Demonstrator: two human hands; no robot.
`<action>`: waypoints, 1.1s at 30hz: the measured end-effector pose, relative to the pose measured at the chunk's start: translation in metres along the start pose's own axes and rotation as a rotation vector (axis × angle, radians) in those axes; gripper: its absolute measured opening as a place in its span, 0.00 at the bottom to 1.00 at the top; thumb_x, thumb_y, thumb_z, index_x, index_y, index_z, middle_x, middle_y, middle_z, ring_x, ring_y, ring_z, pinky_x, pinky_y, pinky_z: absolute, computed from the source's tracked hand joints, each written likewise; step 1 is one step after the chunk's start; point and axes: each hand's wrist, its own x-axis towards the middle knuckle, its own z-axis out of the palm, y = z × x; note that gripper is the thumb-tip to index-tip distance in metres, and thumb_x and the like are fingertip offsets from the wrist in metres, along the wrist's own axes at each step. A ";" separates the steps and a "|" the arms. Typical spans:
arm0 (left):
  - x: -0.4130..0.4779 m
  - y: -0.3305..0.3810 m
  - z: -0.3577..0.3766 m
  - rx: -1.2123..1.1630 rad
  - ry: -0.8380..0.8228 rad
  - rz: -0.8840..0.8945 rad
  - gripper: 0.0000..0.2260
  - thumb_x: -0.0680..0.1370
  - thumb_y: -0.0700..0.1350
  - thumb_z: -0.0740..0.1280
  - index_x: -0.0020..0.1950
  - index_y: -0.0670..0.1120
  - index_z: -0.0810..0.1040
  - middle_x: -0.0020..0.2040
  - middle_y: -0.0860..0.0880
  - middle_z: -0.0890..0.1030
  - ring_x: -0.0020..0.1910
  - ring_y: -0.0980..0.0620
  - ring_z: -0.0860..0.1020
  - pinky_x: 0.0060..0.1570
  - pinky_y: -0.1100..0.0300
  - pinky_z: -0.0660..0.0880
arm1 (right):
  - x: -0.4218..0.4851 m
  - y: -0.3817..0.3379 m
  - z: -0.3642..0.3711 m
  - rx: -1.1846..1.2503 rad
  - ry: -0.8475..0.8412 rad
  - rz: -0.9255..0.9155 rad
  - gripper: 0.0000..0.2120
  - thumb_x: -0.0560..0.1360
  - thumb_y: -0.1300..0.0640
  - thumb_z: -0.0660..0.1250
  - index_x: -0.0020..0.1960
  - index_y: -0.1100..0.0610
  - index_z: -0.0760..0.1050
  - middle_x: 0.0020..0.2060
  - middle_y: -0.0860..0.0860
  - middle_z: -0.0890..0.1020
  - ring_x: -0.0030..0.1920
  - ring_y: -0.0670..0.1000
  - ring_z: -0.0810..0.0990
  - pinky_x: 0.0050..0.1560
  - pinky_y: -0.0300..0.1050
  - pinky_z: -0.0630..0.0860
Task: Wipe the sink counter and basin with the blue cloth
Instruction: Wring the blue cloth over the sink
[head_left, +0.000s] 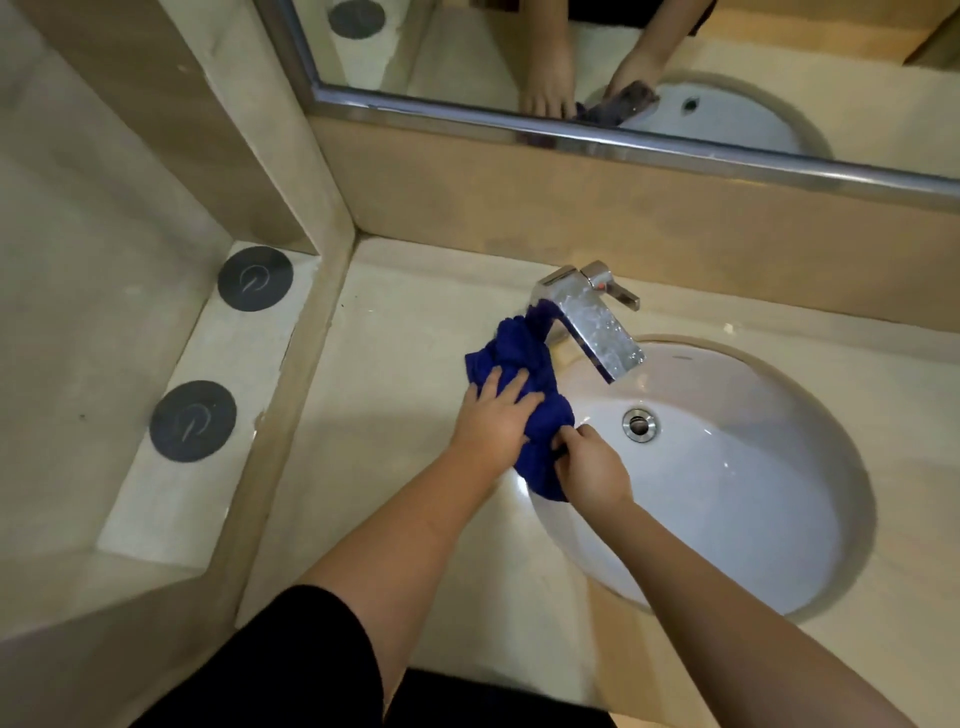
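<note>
The blue cloth (524, 358) lies bunched on the beige counter (405, 364) at the left rim of the white basin (727, 499), reaching up to the base of the chrome faucet (592, 322). My left hand (491, 415) presses flat on the cloth's middle, fingers spread over it. My right hand (589, 467) pinches the cloth's lower end, which hangs over the basin's edge. The drain (640, 425) sits just right of my right hand.
A mirror (675, 67) with a metal frame runs along the back wall and reflects both hands. Left of the counter, a lower marble ledge carries two dark round discs (254, 278) (193, 421). A raised wall edge separates ledge and counter.
</note>
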 end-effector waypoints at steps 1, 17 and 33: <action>-0.006 0.006 0.005 0.027 0.000 -0.039 0.27 0.78 0.52 0.65 0.75 0.54 0.60 0.79 0.48 0.53 0.76 0.40 0.53 0.72 0.45 0.55 | -0.004 0.002 0.000 0.015 -0.003 -0.025 0.09 0.76 0.63 0.59 0.53 0.58 0.74 0.50 0.55 0.76 0.42 0.54 0.74 0.40 0.45 0.70; 0.013 -0.091 -0.036 0.124 0.044 -0.191 0.29 0.80 0.46 0.61 0.78 0.53 0.50 0.80 0.47 0.46 0.77 0.40 0.45 0.75 0.46 0.40 | 0.017 -0.080 0.001 -0.036 0.001 -0.386 0.31 0.75 0.55 0.66 0.76 0.56 0.60 0.72 0.57 0.64 0.70 0.58 0.66 0.65 0.52 0.67; 0.071 -0.167 -0.081 0.295 -0.015 -0.478 0.26 0.81 0.48 0.58 0.75 0.45 0.50 0.77 0.35 0.49 0.77 0.37 0.49 0.74 0.45 0.47 | 0.122 -0.173 -0.013 -0.198 -0.158 -0.413 0.35 0.75 0.64 0.65 0.77 0.54 0.55 0.79 0.50 0.46 0.78 0.51 0.44 0.76 0.57 0.53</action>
